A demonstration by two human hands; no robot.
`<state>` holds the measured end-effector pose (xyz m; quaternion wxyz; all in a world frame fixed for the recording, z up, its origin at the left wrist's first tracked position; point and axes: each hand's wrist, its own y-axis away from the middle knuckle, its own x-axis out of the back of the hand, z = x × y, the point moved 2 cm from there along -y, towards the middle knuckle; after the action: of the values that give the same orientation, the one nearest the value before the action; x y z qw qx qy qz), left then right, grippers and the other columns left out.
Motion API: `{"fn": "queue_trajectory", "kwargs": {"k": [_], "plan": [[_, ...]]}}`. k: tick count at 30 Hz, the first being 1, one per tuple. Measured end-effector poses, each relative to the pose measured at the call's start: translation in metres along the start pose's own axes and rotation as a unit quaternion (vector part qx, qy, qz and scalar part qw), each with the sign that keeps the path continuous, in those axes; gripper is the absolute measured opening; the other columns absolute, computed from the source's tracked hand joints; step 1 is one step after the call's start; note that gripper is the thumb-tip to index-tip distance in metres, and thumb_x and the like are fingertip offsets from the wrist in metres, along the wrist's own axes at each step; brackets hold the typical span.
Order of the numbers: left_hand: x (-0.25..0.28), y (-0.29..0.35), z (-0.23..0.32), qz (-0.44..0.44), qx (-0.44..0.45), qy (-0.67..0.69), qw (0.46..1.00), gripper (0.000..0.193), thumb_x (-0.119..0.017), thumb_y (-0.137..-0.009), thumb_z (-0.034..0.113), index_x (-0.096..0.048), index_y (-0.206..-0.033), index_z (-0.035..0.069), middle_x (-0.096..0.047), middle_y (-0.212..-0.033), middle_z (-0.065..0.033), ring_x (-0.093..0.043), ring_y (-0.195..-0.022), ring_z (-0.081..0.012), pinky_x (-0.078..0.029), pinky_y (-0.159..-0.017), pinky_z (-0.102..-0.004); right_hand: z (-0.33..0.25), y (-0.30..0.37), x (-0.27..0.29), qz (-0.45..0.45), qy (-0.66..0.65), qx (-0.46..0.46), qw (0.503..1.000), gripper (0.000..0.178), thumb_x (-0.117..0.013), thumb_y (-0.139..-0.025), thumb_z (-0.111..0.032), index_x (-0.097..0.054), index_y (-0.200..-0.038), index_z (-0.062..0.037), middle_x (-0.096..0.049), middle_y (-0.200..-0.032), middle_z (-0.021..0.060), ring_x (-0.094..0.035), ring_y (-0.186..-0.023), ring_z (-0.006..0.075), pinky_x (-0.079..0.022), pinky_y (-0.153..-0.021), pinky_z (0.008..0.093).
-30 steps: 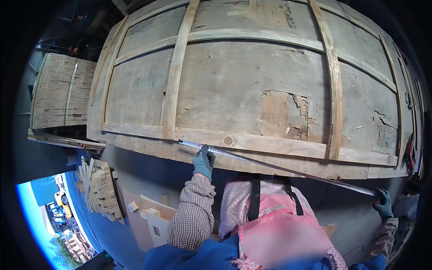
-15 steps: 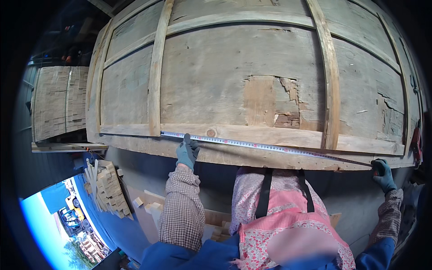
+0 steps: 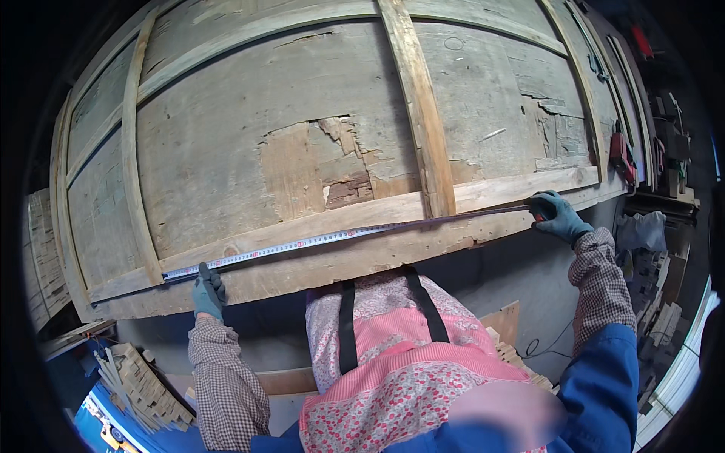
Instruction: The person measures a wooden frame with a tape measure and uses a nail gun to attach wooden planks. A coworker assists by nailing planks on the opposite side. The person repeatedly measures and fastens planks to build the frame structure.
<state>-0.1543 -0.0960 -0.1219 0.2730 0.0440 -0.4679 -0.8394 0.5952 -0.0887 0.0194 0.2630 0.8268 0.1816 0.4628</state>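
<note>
A tape measure's white blade stretches along the bottom batten of a large wooden frame panel. Its left end lies by the foot of a slanting upright batten. My left hand, in a grey-green glove, is closed at the blade near that end, a finger pressing on it. My right hand, gloved alike, grips the tape measure's case at the other end; only a bit of red shows between the fingers. The blade crosses the foot of a second upright batten.
The grey plywood panel has torn, peeling patches. A red tool sits at its right end. Wood strips are stacked at lower left, with more wood pieces and a pale bag at right. A cable lies below.
The view has swung right, so the panel appears shifted left. My right hand has come up over the panel's front edge with the tape case. My left hand stays near the blade's end.
</note>
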Motion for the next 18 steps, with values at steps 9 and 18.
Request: {"fn": "queue_trajectory", "kwargs": {"k": [9, 18], "plan": [[-0.016, 0.005, 0.006, 0.029, -0.002, -0.050, 0.998, 0.038, -0.057, -0.084, 0.052, -0.051, -0.069, 0.018, -0.035, -0.050, 0.0095, -0.031, -0.040, -0.0043, -0.023, -0.035, -0.0191, -0.002, -0.005, -0.009, -0.005, 0.014, -0.010, 1.000, 0.054, -0.074, -0.063, -0.021, -0.057, -0.114, -0.0121, -0.052, -0.109, 0.0121, -0.052, -0.105, 0.0288, -0.042, -0.093, 0.0349], [-0.005, -0.008, 0.002, 0.014, 0.010, -0.054, 0.998, 0.036, -0.058, -0.085, 0.049, -0.052, -0.067, 0.018, -0.038, -0.050, 0.0106, -0.032, -0.039, -0.0025, -0.026, -0.033, -0.0151, 0.001, -0.021, -0.019, -0.026, 0.032, 0.018, 0.999, 0.052, -0.071, -0.064, -0.018, -0.058, -0.115, -0.0129, -0.053, -0.109, 0.0100, -0.050, -0.106, 0.0270, -0.040, -0.094, 0.0350]]}}
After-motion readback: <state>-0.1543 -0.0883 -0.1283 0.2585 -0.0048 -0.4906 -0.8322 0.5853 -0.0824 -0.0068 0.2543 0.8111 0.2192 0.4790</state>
